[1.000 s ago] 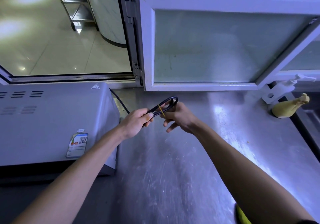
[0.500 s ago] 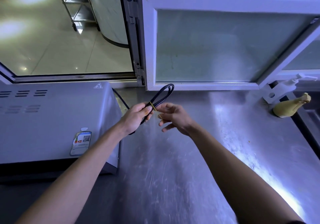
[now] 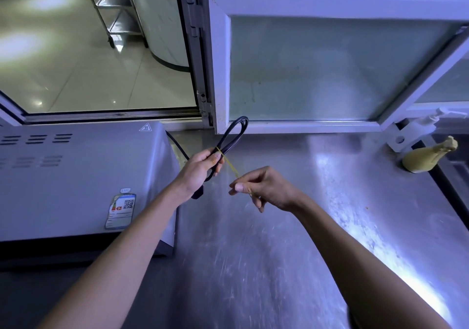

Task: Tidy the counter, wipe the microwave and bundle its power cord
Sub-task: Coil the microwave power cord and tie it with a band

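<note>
The grey microwave point(image 3: 76, 176) stands on the left of the steel counter point(image 3: 291, 227). Its black power cord point(image 3: 234, 130) is folded into a loop that sticks up above my left hand point(image 3: 200, 168), which grips the folded strands. A yellow rubber band point(image 3: 229, 163) goes round the cord at my left thumb and stretches down to the right. My right hand point(image 3: 264, 189) pinches the band's far end between thumb and fingers and holds it taut. The cord's plug end shows dark below my left wrist.
An open white-framed window point(image 3: 330, 69) hangs over the back of the counter. A yellowish gourd-shaped object point(image 3: 426, 158) lies at the right by a white bracket point(image 3: 408, 133). Through the left opening I see a tiled floor and a metal rack point(image 3: 114, 11).
My right hand drew back toward me and to the right, stretching the rubber band out from the cord. My left hand raised the cord loop a little and tilted it upright.
</note>
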`<state>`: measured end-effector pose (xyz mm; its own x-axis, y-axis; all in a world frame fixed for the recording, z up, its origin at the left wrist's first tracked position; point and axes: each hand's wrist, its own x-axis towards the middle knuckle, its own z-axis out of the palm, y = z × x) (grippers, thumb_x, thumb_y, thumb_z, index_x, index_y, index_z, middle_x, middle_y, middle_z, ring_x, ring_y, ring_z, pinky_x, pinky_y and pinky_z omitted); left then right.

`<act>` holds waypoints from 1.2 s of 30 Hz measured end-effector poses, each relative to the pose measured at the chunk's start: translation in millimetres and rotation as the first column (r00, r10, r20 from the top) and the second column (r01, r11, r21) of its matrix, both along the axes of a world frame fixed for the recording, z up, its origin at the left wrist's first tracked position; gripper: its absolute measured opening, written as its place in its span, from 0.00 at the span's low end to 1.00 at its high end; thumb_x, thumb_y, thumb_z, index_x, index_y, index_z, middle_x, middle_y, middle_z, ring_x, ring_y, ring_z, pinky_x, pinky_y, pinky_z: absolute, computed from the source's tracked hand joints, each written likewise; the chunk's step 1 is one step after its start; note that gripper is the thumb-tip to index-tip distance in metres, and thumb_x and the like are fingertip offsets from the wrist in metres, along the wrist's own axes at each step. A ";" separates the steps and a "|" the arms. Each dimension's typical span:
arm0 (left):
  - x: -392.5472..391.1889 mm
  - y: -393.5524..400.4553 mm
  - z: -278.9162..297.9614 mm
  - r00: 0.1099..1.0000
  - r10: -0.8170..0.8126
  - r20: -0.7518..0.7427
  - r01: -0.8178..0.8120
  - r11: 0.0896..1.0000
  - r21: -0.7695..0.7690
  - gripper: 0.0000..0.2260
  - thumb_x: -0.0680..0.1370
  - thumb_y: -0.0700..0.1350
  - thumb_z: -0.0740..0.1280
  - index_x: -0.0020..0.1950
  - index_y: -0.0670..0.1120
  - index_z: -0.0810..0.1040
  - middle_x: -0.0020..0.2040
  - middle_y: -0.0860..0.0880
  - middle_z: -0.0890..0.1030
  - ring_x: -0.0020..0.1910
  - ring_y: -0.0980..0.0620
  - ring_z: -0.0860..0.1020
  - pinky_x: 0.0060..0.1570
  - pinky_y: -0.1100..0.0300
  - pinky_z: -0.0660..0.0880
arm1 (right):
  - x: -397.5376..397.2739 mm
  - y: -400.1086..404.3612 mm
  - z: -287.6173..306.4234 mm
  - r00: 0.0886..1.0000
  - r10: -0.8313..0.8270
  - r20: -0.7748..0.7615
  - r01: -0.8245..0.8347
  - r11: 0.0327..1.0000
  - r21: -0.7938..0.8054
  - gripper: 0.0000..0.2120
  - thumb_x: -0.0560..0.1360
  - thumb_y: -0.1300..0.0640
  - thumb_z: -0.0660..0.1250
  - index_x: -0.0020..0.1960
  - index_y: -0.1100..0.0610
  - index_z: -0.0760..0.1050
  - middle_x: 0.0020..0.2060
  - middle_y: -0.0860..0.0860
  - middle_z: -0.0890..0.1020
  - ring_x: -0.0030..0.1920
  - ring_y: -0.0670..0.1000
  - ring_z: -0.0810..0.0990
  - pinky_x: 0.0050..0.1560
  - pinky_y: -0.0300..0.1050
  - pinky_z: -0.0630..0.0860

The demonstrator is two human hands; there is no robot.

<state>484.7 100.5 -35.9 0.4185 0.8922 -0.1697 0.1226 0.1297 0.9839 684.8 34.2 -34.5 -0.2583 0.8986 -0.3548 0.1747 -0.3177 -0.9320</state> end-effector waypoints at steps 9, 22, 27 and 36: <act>2.7 -4.5 -5.3 0.999 0.032 -0.017 -0.032 0.999 -0.005 0.09 0.84 0.40 0.58 0.48 0.42 0.76 0.37 0.51 0.75 0.35 0.54 0.71 0.39 0.66 0.70 | -24.8 -23.0 -21.8 0.376 -0.520 -0.767 0.234 0.854 -0.465 0.18 0.67 0.42 0.72 0.44 0.57 0.84 0.49 0.53 0.86 0.19 0.40 0.68 0.17 0.30 0.62; 5.7 -12.6 -4.7 0.996 -0.035 -0.085 0.044 0.994 0.102 0.10 0.84 0.41 0.59 0.45 0.41 0.75 0.37 0.46 0.72 0.38 0.52 0.70 0.41 0.64 0.68 | -55.6 -4.9 -17.6 -0.085 -0.690 -0.718 0.405 0.635 -0.658 0.17 0.74 0.47 0.68 0.52 0.61 0.78 0.48 0.55 0.85 0.41 0.47 0.85 0.32 0.35 0.75; 2.6 -14.3 -5.5 0.985 -0.046 -0.166 0.077 0.979 0.187 0.10 0.82 0.47 0.62 0.41 0.48 0.75 0.36 0.51 0.75 0.36 0.56 0.71 0.40 0.64 0.68 | -55.3 -8.0 -12.5 0.079 -0.674 -0.734 0.468 0.675 -0.570 0.24 0.73 0.46 0.67 0.60 0.63 0.77 0.52 0.55 0.84 0.52 0.49 0.84 0.48 0.39 0.79; -10.2 -11.5 -13.8 0.882 -0.020 -0.470 0.270 0.840 0.471 0.06 0.81 0.43 0.65 0.48 0.54 0.77 0.40 0.56 0.77 0.41 0.53 0.76 0.44 0.52 0.74 | -29.1 -23.4 -3.4 0.415 -0.578 -0.703 0.503 0.789 -0.352 0.34 0.77 0.39 0.58 0.71 0.64 0.70 0.68 0.58 0.76 0.70 0.53 0.74 0.70 0.47 0.71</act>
<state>474.6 89.0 -49.7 0.5444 0.8332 0.0968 0.5227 -0.4272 0.7378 655.8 10.8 -37.9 0.0760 0.9320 -0.3543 -0.7939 -0.1584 -0.5871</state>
